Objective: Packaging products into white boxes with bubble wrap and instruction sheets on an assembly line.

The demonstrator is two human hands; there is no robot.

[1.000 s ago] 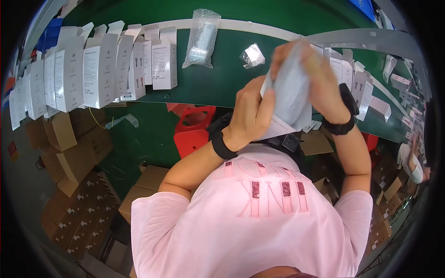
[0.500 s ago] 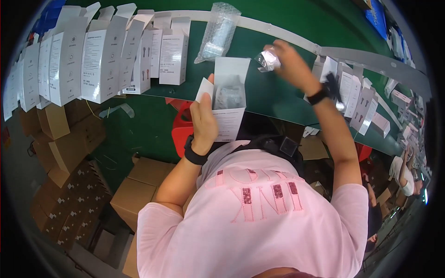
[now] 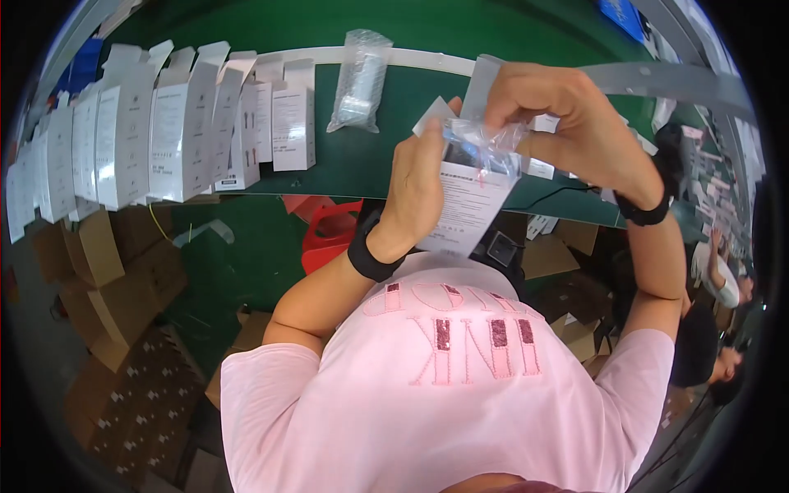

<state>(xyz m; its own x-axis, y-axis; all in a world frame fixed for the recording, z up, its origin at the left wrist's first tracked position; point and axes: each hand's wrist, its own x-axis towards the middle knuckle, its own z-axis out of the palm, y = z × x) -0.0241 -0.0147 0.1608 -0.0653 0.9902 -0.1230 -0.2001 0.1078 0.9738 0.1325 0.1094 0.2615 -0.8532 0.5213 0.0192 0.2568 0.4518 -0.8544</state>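
Observation:
My left hand point(image 3: 417, 185) holds a small white printed carton point(image 3: 470, 205) upright in front of my chest, its top flap open. At the carton's mouth my right hand point(image 3: 567, 123) pinches a small clear plastic bag point(image 3: 485, 140) with a dark part inside. Both wrists carry black bands. A clear bubble-wrap pouch point(image 3: 359, 82) lies on the green table point(image 3: 386, 160) just left of my hands. A row of several white cartons point(image 3: 181, 123) stands upright along the table's near edge to the left.
Brown cardboard boxes point(image 3: 107, 279) are stacked on the floor at left, with a red stool point(image 3: 329, 238) under the table. More white cartons point(image 3: 538, 168) lie behind my right hand. Another person point(image 3: 715, 361) sits at the far right.
My right hand has come back from the table's right side with the small bag and now meets the carton. The left hand raised the carton slightly.

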